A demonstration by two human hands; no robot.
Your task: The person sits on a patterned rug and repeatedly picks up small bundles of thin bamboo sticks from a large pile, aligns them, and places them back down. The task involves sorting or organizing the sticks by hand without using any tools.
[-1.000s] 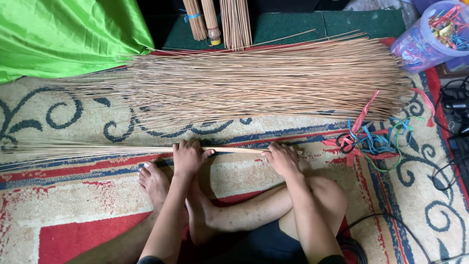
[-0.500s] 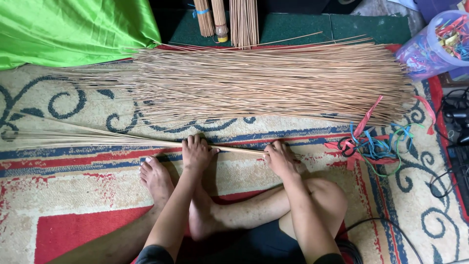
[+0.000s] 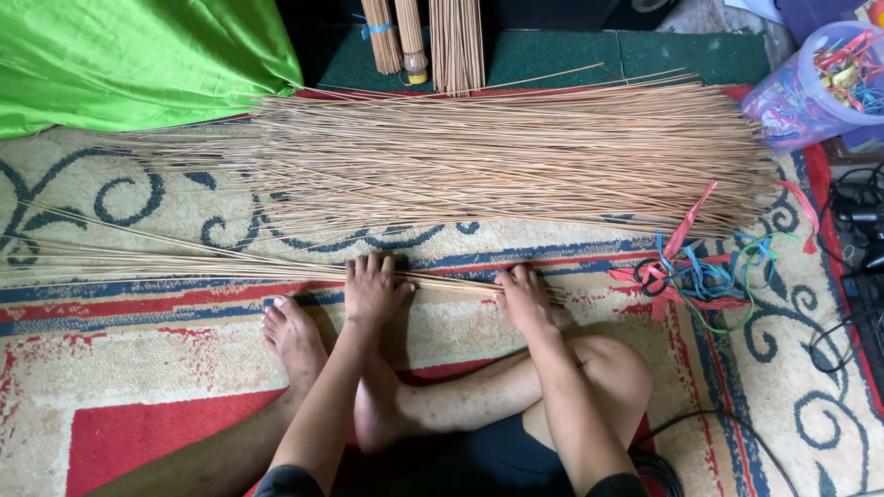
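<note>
A thin bundle of long pale broom sticks [image 3: 184,265] lies across the patterned rug [image 3: 147,368] in front of my crossed legs. My left hand [image 3: 373,287] presses flat on the bundle, fingers spread. My right hand [image 3: 523,296] rests on the same bundle's right end, fingers curled over it. Beyond them a wide heap of similar sticks [image 3: 497,156] is spread over the rug.
A green cloth [image 3: 129,60] lies at the far left. Tied stick bundles [image 3: 424,37] stand at the back. A clear tub of coloured bands [image 3: 820,83] sits at the far right, loose coloured strings [image 3: 700,271] beside my right hand, black cables [image 3: 856,239] at the edge.
Both hands have stayed on the thin bundle; my left hand has shifted slightly right along it. The view moved a little.
</note>
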